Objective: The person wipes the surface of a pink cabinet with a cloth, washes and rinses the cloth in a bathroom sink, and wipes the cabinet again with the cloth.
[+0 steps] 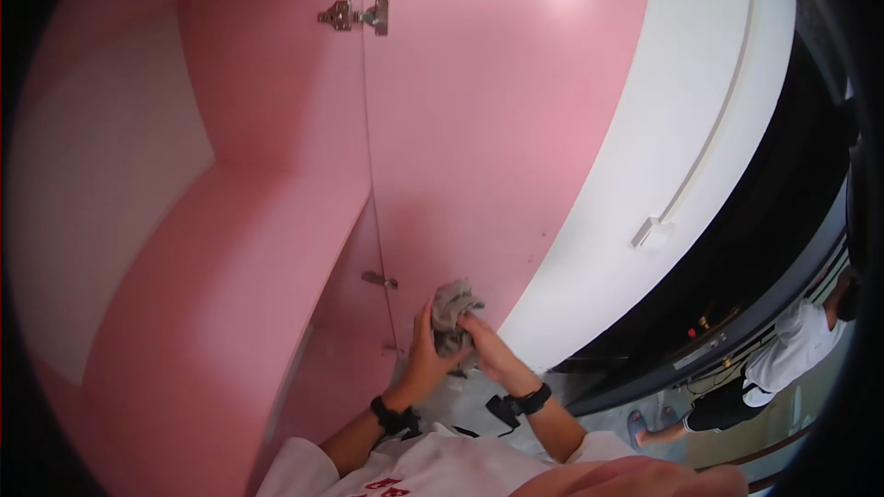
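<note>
A crumpled grey-brown cloth (454, 304) is bunched up between my two hands, low in the middle of the head view. My left hand (426, 359) wraps round its left side, fingers pointing up. From the right, my right hand (488, 347) grips the same cloth, its fingers pressed into the folds. Just beyond the hands stands the open pink cabinet door (497, 120). The cloth overlaps the door's lower part in view; whether they touch I cannot tell.
A pink shelf (249, 285) fills the left side. Metal hinges (354, 17) join door and cabinet. A white wall carries a cable duct and socket (652, 233). A large black screen (709, 258) stands at the right, with another person (783, 359) beyond.
</note>
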The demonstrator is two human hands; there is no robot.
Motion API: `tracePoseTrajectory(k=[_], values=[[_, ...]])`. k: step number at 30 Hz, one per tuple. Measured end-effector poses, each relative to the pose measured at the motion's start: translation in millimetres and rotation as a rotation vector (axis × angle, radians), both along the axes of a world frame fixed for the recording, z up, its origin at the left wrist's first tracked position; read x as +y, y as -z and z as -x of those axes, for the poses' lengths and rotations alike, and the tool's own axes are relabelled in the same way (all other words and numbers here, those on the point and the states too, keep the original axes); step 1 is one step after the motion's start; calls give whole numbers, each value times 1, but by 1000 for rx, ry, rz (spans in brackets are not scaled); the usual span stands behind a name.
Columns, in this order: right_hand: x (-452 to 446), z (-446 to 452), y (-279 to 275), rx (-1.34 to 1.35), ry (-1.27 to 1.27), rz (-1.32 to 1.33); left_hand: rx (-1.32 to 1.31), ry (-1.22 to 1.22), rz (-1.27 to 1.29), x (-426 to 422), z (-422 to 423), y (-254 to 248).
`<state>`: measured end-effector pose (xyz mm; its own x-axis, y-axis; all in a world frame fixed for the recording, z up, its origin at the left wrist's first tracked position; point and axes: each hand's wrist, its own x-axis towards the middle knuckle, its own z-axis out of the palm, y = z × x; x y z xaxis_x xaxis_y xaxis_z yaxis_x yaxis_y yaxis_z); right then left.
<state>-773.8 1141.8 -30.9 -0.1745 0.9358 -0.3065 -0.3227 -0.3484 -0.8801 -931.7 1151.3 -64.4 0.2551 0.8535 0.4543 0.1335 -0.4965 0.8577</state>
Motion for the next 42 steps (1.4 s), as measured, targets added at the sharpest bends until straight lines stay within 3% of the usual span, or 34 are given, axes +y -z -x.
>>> tracePoseTrajectory(k=[2,4,7,10,14,16,18,20,23,24,26,27,32,36,38,42], values=[[22,-17,-18,-24,69,-225,-81,16,-89,32,-17,-47],[29,-15,-81,125,177,-316,-124,15,-205,54,-34,-96],[48,-33,-131,-20,393,-654,-146,-23,-546,74,-65,-167],[47,-52,-203,-303,539,-867,-206,79,-659,83,-87,-226],[37,-61,-287,-444,697,-1054,-308,129,-802,94,-101,-305],[44,-68,-321,-603,926,-1354,-161,-102,-1151,108,-104,-339],[40,-75,-348,-652,1094,-1392,-142,-213,-1256,127,-110,-365],[42,-70,-361,-603,1104,-1358,-122,-336,-1349,143,-119,-388],[77,-71,-371,-732,1077,-1567,-174,-424,-1416,161,-135,-420],[92,-74,-376,-723,1068,-1567,-164,-432,-1415,172,-139,-427],[120,-84,-388,-1376,1105,-1896,4,-581,-1330,195,-148,-435],[136,-83,-392,-1505,1021,-1891,74,-638,-1310,207,-149,-434],[177,-59,-389,-1319,1135,-1940,165,-816,-1346,214,-126,-435],[186,-40,-388,-1197,1039,-1906,279,-734,-1310,219,-101,-424],[186,-24,-392,-1013,881,-1807,86,-757,-1296,224,-94,-412],[199,2,-377,-960,758,-1713,-32,-745,-1149,239,-74,-378]])
